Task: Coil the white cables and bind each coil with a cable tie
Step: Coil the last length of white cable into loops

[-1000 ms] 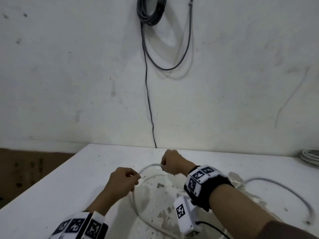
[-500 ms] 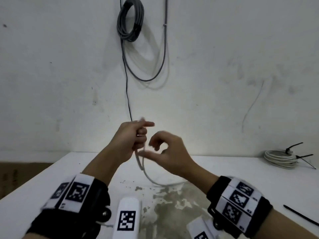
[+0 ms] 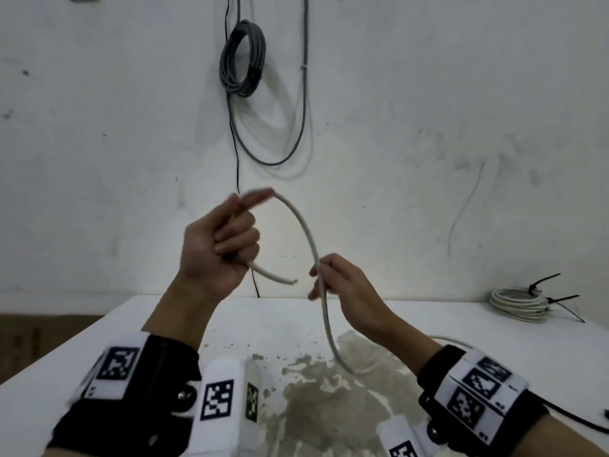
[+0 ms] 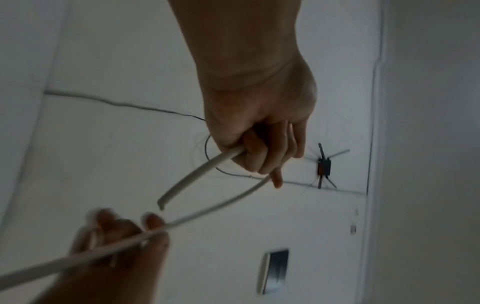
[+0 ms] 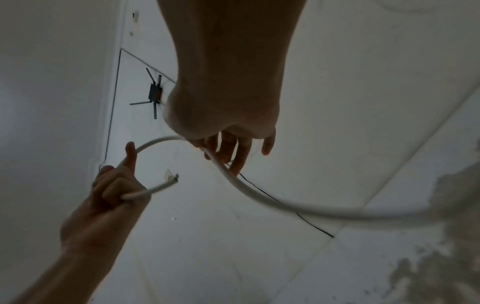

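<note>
A white cable (image 3: 304, 227) arcs in the air between my two hands above the white table (image 3: 99, 341). My left hand (image 3: 227, 249) grips it in a fist near its end, index finger stretched along it, and the short cut end (image 3: 290, 282) pokes out below the fist. My right hand (image 3: 329, 285), lower and to the right, holds the cable between thumb and fingers. From there the cable drops to the table. The left wrist view shows the left hand (image 4: 262, 148) curled round the cable (image 4: 197, 174). In the right wrist view the cable (image 5: 259, 195) crosses the right fingers (image 5: 233, 152).
A bound white coil (image 3: 517, 305) with black cable ties lies at the table's back right. A grey cable coil (image 3: 244, 61) hangs on the wall ahead. The tabletop has a worn grey patch (image 3: 329, 400) in front of me. Its left edge runs diagonally.
Both hands rose from the table with the cable. Since half a second ago the right hand has moved down and right along it, opening an arc between the hands.
</note>
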Available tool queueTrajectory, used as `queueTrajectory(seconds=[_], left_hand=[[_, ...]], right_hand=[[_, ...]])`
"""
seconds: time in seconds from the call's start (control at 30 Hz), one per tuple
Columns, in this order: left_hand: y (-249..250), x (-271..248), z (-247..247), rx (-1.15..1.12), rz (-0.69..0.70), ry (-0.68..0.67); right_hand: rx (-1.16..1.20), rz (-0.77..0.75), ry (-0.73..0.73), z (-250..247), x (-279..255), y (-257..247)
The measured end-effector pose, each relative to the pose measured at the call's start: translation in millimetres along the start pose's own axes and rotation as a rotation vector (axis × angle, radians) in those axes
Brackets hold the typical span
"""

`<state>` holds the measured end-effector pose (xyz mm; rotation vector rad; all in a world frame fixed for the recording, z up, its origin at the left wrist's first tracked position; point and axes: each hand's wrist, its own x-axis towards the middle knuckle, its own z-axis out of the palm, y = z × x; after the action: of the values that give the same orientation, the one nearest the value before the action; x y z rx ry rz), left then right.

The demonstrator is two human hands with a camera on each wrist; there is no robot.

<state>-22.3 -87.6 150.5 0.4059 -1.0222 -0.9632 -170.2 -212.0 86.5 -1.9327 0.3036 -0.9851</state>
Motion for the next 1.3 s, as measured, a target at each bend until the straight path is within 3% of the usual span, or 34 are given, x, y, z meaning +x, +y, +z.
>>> queueTrajectory(seconds=[0.1, 0.2, 0.3, 0.37, 0.47, 0.57, 0.67, 0.8, 0.87, 0.97, 1.1, 1.2, 1.3], left_hand=[[9, 0, -9, -0.172, 0.147, -0.022], [7, 0, -5, -0.023, 0.197, 0.091], [-1, -1, 3, 0.05, 0.272, 0.198], [-6, -2, 6, 0.141, 0.328, 0.215], [-20, -5, 8, 0.547, 0.374, 0.176], [-39, -10, 6, 1.088, 0.377, -0.029], [-52, -16, -5, 1.785, 0.315, -0.202], [-59, -19, -14, 2.145, 0.225, -0.166], [-57, -20, -12, 2.201, 0.194, -0.105], [-54, -22, -14, 2.193, 0.136, -0.118], [-62, -26, -8, 2.198, 0.141, -0.137], [-60, -26, -10, 2.01, 0.161, -0.129], [-58, -30, -6, 1.575, 0.126, -0.064]], right_hand=[[0.014, 0.17, -0.204, 2, -21, 10], [0.108, 0.239, -0.313, 7, -38, 10], [-0.25, 0.045, -0.224, 12, -39, 13], [-0.518, -0.093, -0.245, 12, -40, 13], [-0.699, -0.206, -0.327, 9, -39, 8], [-0.785, -0.375, -0.344, 6, -31, 0], [-0.782, -0.523, -0.312, -3, -24, -10], [-0.776, -0.558, -0.258, -21, -19, -17], [-0.885, -0.559, -0.226, -32, -11, -16], [-1.047, -0.609, -0.09, -44, 2, -12], [-0.899, -0.618, 0.04, -36, 7, -15], [-0.815, -0.67, 0.038, -31, 9, -20], [-0.858, -0.731, -0.023, -28, 11, -18]])
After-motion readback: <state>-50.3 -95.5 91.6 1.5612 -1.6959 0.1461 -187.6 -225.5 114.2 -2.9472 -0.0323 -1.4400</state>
